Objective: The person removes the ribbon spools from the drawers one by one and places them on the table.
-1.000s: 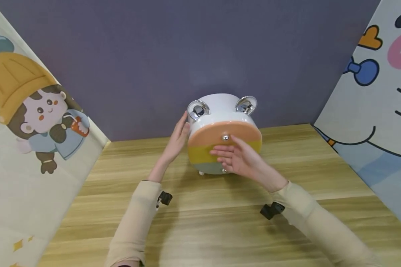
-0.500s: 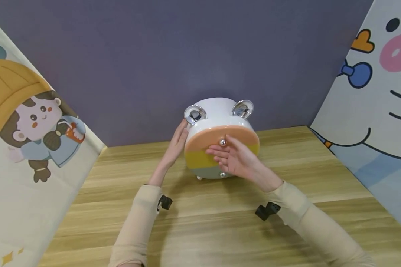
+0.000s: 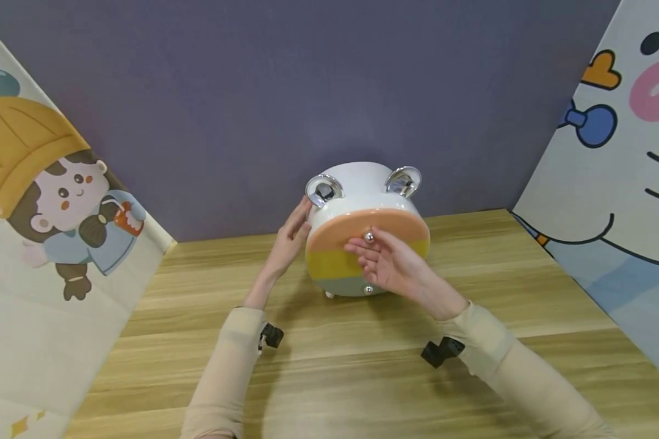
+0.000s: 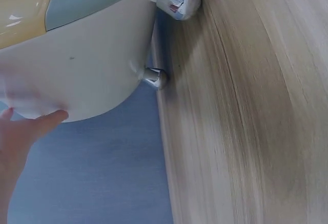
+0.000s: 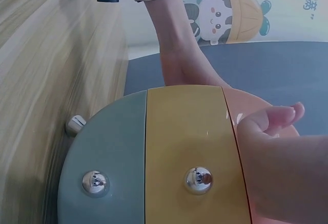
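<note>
The right hand [image 3: 390,262], right of centre in the head view, is bringing its thumb and index finger together at the silver top knob [image 3: 368,236]. A second ago the thumb was lying just beside the knob; now the two digits appear to be pinching it, and the lower fingers are bending loosely below. This suggests the work is passing from reaching to gripping. The left hand [image 3: 290,242], left of centre, is keeping its place with fingers extended, resting against the side of the white drawer box [image 3: 359,183], probably steadying it.

The box is standing at the centre of the head view, its mirrored ears [image 3: 403,183] rising at its top. The orange drawer front [image 3: 329,228] is carrying the gripped knob and no gap is showing around it, so it seems not yet pulled out. The yellow drawer front [image 3: 329,263] and grey-green drawer front [image 3: 335,285] are lying below it. Underneath, the wooden tabletop [image 3: 329,390] is filling the lower frame; the purple back panel [image 3: 335,73] is spanning the top.
</note>
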A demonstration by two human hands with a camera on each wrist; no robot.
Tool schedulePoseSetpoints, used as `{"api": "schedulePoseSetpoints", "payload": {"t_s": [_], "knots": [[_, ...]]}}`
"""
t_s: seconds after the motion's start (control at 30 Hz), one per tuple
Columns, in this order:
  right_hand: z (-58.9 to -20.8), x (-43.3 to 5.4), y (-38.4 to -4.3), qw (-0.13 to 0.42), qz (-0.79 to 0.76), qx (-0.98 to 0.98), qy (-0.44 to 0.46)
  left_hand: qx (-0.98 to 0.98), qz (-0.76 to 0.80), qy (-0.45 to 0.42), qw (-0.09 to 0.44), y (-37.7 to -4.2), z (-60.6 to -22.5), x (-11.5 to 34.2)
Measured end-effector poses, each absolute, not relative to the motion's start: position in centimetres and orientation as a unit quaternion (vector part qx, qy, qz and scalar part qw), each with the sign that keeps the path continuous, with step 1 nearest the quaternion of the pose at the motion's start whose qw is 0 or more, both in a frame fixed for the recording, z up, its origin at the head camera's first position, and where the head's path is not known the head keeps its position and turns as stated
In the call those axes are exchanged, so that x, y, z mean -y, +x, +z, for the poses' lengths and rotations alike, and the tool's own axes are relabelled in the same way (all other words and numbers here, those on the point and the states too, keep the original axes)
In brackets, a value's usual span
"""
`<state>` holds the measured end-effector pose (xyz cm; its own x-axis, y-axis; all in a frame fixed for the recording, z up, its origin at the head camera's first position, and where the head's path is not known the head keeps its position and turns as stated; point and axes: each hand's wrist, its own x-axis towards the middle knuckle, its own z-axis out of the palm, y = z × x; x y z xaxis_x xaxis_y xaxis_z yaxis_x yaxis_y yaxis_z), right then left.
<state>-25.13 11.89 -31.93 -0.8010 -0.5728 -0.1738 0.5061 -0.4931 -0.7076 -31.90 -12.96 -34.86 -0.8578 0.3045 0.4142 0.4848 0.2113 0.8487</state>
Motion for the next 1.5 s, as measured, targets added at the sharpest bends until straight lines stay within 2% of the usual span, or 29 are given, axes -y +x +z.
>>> {"api": "schedulePoseSetpoints", "payload": {"t_s": [0.6,1.0,1.5], "knots": [[-32.1,-11.8,-24.4,0.311,-0.869,-0.384,-0.015,0.772,-0.572,-0.269,0.069,-32.7,-35.2,13.3],[-32.3,-12.1,-22.5,0.311,-0.868,-0.386,-0.033,0.77,-0.578,-0.268,0.04,-32.4,-35.0,13.3],[-32.7,-12.5,-20.8,0.334,-0.87,-0.357,-0.065,0.774,-0.573,-0.266,0.036,-32.6,-35.2,13.1]]}}
